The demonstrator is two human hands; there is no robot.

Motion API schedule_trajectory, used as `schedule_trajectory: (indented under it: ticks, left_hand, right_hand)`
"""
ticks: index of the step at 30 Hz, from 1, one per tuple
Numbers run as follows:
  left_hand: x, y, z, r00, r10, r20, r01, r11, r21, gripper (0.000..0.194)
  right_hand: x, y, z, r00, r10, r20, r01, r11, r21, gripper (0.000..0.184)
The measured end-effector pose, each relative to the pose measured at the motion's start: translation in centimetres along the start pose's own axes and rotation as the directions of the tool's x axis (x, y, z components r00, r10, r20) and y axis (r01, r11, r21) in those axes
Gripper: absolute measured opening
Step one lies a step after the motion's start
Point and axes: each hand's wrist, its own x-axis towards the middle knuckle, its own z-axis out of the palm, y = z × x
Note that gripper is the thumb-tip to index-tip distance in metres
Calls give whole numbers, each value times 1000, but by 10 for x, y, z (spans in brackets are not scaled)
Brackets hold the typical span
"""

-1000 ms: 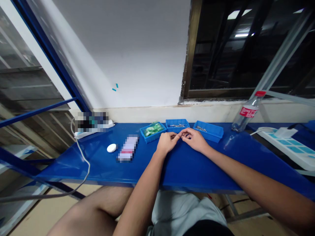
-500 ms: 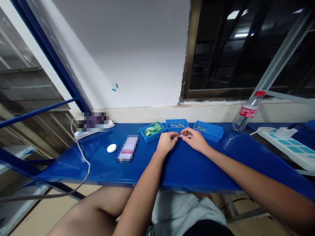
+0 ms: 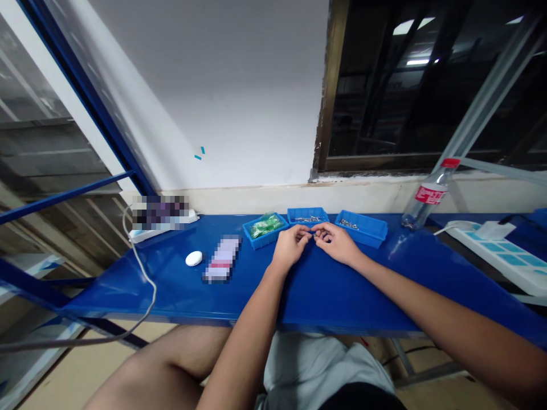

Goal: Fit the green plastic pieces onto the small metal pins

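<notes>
My left hand (image 3: 292,244) and my right hand (image 3: 335,242) meet above the blue table, fingertips nearly touching. Both have their fingers curled in a pinch. A tiny shiny metal piece (image 3: 315,234) shows at the right fingertips; its kind is too small to make out. What the left fingers pinch, if anything, is hidden. Just behind the hands is a blue bin (image 3: 290,219) with slim metal parts (image 3: 310,218) like screws. To its right, another blue bin (image 3: 371,232) holds small metal parts (image 3: 348,224). Left of them, a third blue bin (image 3: 256,245) contains green plastic packets (image 3: 265,226).
On the table (image 3: 350,296) lie a white round object (image 3: 194,258) and a blurred-out flat item (image 3: 222,258). A red-capped bottle (image 3: 427,199) leans at the back right, near a power strip (image 3: 504,256). Another strip (image 3: 164,226) with a cable (image 3: 143,267) sits at the left.
The fingertips parted slightly, showing a small metal piece between them, then came close together again. The forearms and bins have stayed in place.
</notes>
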Motion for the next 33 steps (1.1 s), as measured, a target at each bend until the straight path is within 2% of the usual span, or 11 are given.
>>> schedule_trajectory:
  ticks: [1,3,6,11,15,19,27,33]
  left_hand:
    - [-1,1,-1,1000,-3,5,3,1000,15,19]
    - [-2,2,-2,1000,-12,27,11,998,67,27]
    - [-3,5,-5,998,-19,68,10,991,132,41]
    - [-2,7,-5,997,6,79,-17,990,141,27]
    - [-1,4,-2,996,-67,53,61,993,97,23]
    - [1,0,-1,995,-86,51,82,993,79,24]
    - [1,-1,0,999,-43,-10,42,999,-33,21]
    - [3,-6,2,1000,-21,-2,21,990,-138,16]
  right_hand:
    - [0,-1,-1,1000,-16,-7,16,1000,-21,18]
    - [0,-3,-2,999,-35,-15,35,999,-20,15]
    - [0,-4,-3,1000,-15,1,14,997,77,15]
    - [0,-2,-2,999,-22,31,19,993,113,14]
    - [0,1,-1,999,42,16,-44,990,133,23]
    - [0,5,1,997,75,2,-74,977,202,32]
    - [1,5,2,997,78,6,-77,972,220,30]
    - [0,-3,3,999,36,-7,-35,985,170,22]
